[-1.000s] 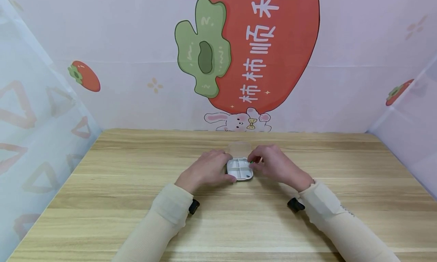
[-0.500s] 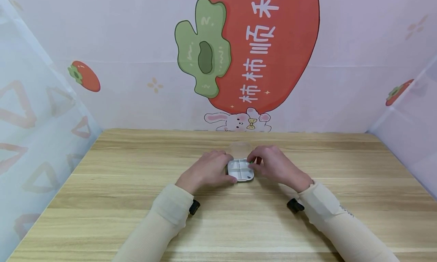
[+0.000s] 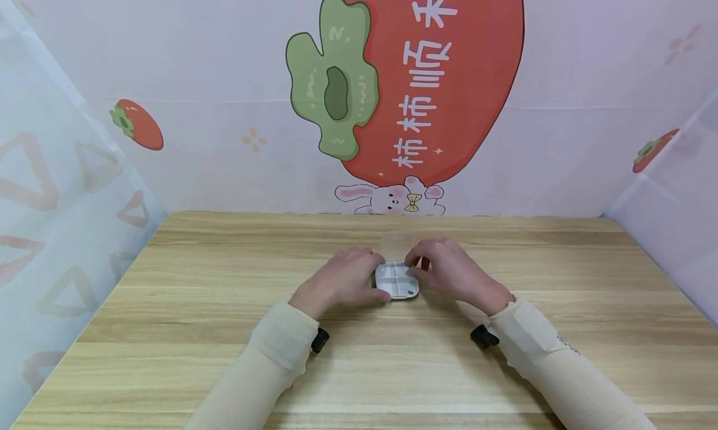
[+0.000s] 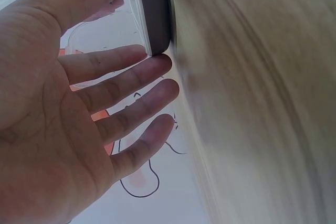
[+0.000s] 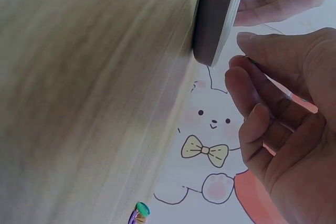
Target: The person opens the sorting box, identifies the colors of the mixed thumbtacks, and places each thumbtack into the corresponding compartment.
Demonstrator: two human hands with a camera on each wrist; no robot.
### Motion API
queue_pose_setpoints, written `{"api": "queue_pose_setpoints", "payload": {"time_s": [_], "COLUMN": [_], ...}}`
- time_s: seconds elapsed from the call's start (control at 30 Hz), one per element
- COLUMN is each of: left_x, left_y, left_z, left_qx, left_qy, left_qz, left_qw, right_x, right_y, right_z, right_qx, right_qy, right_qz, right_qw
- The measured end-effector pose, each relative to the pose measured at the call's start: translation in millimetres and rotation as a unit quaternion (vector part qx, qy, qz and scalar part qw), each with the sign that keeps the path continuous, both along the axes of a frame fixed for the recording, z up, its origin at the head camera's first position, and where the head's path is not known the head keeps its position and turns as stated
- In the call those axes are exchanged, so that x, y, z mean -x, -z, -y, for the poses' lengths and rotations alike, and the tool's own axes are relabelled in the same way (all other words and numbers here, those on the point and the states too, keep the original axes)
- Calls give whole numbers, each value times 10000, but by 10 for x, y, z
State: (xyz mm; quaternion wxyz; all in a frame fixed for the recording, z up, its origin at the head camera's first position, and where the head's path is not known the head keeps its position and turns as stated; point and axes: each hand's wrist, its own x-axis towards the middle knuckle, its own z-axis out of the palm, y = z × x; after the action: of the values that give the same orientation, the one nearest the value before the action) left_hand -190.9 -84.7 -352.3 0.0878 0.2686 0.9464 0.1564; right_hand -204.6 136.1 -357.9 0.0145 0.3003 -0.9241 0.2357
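Note:
A small white pill box [image 3: 396, 280] with four compartments lies on the table. Its clear lid [image 3: 396, 246] is flipped back, away from the person. A small dark piece [image 3: 410, 292] sits in the near right compartment. My left hand [image 3: 343, 279] holds the box from the left, thumb at the near edge and index finger at the far corner; its other fingers spread out in the left wrist view. Over the right side of the box, my right hand [image 3: 449, 273] pinches a tiny dark-green thing [image 5: 251, 60] between thumb and index finger. Its kind is too small to tell.
The wood-grain table [image 3: 359, 367] reaches to a printed backdrop [image 3: 213, 156] with a rabbit and fruit. In the right wrist view, a small purple and teal thing [image 5: 139, 213] shows at the bottom. Black wrist straps show below both hands.
The pill box and its lid have shifted slightly to the right and towards the person, with the left hand on it. The right hand has hardly moved and keeps its pinch.

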Motion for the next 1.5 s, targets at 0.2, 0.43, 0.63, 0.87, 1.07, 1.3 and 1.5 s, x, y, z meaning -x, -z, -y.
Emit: {"api": "queue_pose_setpoints", "payload": {"time_s": [0.2,0.43,0.63,0.87,1.07,1.3,1.5], "left_x": [-10,-24,-33,-33,-38,-37,-38], "left_y": [-1,3,-1,5,-1,7,13], "left_z": [-10,-21,-34,-47,-49,-54,-53], "left_qx": [71,149,157,127,146,172,147], "left_qy": [25,70,46,5,3,-3,-42], "left_qz": [-37,-95,-92,-54,-36,-77,-43], "left_qw": [10000,9998,9998,9999,9999,9998,9999], "right_x": [5,3,4,0,-10,-10,-10], "right_y": [6,3,8,13,-1,-2,4], "right_z": [2,4,1,6,11,9,7], "right_qx": [-20,-89,-81,-79,-106,-84,-74], "right_qy": [-31,-34,-66,-79,-48,-86,-67], "right_qz": [-16,7,6,-24,-36,-94,-103], "right_qw": [10000,10000,9999,9999,9999,9999,9999]}}
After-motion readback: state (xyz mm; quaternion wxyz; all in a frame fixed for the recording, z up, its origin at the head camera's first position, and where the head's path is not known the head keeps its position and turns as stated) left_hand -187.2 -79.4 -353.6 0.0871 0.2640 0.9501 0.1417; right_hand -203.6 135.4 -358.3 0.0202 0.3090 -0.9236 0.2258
